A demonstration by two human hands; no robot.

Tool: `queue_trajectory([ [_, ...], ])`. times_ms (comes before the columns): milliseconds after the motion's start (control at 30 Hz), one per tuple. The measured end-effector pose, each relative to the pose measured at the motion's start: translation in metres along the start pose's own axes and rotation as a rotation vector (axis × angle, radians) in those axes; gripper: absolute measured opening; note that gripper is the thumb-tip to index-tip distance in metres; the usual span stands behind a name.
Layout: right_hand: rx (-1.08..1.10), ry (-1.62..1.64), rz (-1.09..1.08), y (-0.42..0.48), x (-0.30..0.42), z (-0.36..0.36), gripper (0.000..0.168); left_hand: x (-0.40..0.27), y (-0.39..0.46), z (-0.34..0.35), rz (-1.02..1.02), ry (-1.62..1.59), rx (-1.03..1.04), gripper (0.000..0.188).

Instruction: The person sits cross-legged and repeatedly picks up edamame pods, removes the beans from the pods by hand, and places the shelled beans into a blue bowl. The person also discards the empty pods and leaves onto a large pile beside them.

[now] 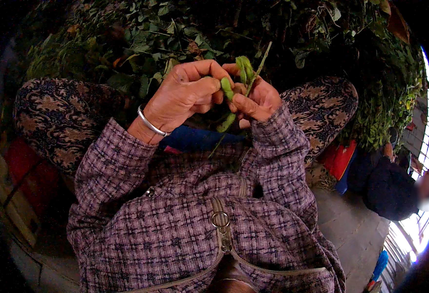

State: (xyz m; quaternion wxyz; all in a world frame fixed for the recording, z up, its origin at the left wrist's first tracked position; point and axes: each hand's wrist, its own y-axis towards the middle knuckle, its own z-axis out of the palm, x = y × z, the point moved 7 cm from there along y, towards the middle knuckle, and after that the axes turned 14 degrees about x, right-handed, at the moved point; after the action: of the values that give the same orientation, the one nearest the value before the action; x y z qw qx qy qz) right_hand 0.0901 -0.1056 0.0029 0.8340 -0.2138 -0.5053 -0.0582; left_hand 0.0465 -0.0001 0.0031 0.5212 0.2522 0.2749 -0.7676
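Green bean pods (227,88) on a thin green stem (260,66) are held up between my two hands, above my lap. My left hand (187,91), with a silver bangle (150,122) at its wrist, pinches one pod between thumb and fingers. Around the stem and more pods close the fingers of my right hand (256,97). One pod (226,122) hangs below the fingertips, and another cluster (244,69) stands above my right hand. Parts of the fingers and stem are hidden behind one another.
A large heap of cut leafy plants (137,40) lies beyond my patterned knees and reaches far right. At the right, a person in dark clothes (392,188) sits near a red cloth or bag (337,159). Paved floor (350,227) shows beside me.
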Motion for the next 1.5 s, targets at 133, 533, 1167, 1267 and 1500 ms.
queue_trajectory([
  [133,0.026,0.05,-0.011,0.001,0.001,0.007,0.056,0.007,-0.002,0.002,-0.018,-0.041,0.033,0.01],
  [533,-0.015,0.054,0.106,-0.007,-0.01,-0.004,0.052,-0.002,-0.003,0.003,-0.134,0.041,0.159,0.018],
  [1167,-0.095,0.032,0.213,-0.001,-0.031,-0.013,0.031,-0.001,-0.002,0.004,0.007,0.137,0.006,0.008],
  [1267,-0.127,0.022,0.232,0.0,-0.034,-0.01,0.03,0.001,-0.003,0.0,0.035,0.142,-0.027,0.007],
  [1500,-0.12,0.008,0.172,0.001,-0.033,-0.008,0.029,-0.011,-0.004,0.006,0.12,0.303,-0.046,0.009],
])
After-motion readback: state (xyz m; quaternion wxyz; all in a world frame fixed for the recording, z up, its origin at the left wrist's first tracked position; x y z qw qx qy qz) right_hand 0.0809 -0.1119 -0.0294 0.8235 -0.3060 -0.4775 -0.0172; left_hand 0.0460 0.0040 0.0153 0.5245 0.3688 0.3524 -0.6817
